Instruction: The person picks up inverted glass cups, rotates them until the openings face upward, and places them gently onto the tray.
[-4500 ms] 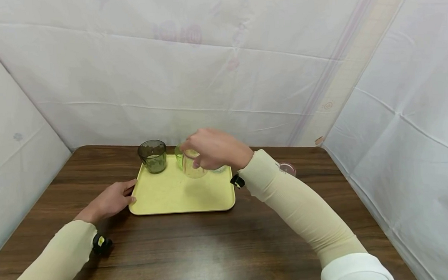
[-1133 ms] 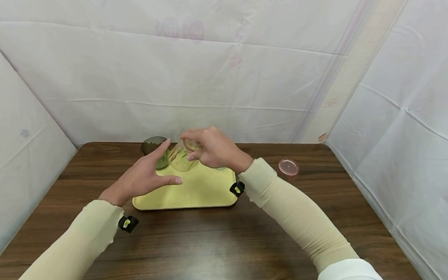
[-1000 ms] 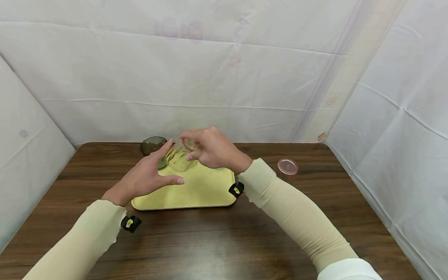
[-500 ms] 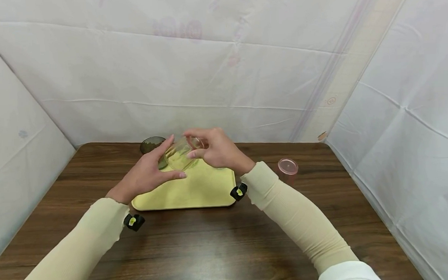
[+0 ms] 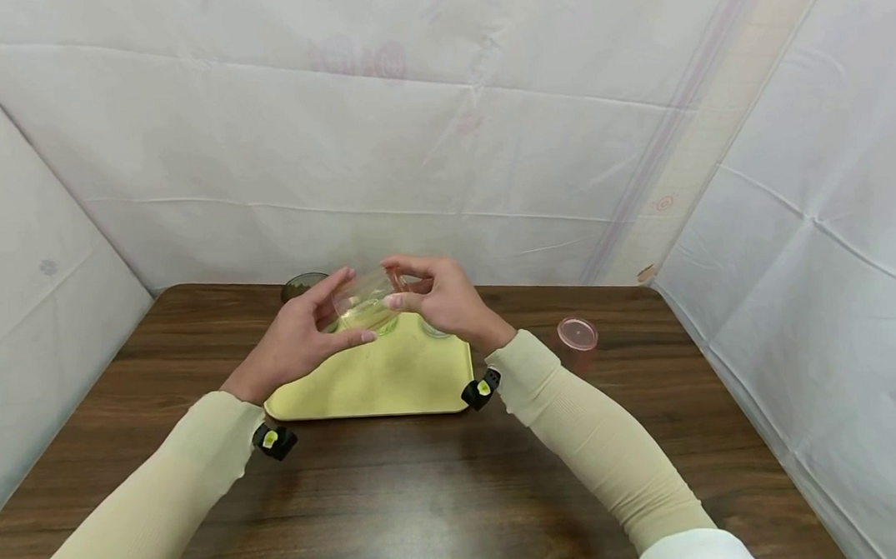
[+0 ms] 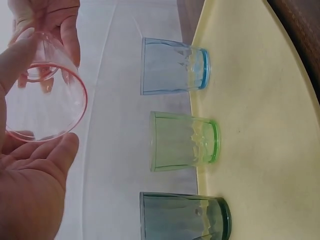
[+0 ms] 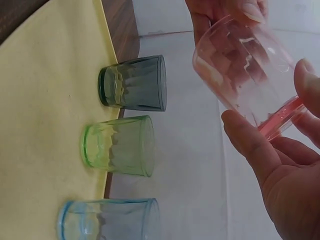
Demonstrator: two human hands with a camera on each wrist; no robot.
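We see both hands up over the far part of the yellow tray (image 5: 392,382), sharing one clear pink-tinted glass (image 5: 364,302). The glass is tilted on its side in the air, off the tray. Our left hand (image 5: 300,340) holds it near the rim, thumb below and fingers (image 6: 20,50) above, rim facing the left wrist view. Our right hand (image 5: 437,301) pinches the thick pink base between thumb and fingertips (image 7: 305,75).

Three more glasses stand upright in a row along the tray's far edge: dark green glass (image 6: 182,217), light green glass (image 6: 182,141), blue glass (image 6: 175,66), each apart from its neighbour. The tray sits on the brown wood surface (image 5: 427,497). A pink cup (image 5: 577,340) stands on the surface to the right, well apart from the tray.
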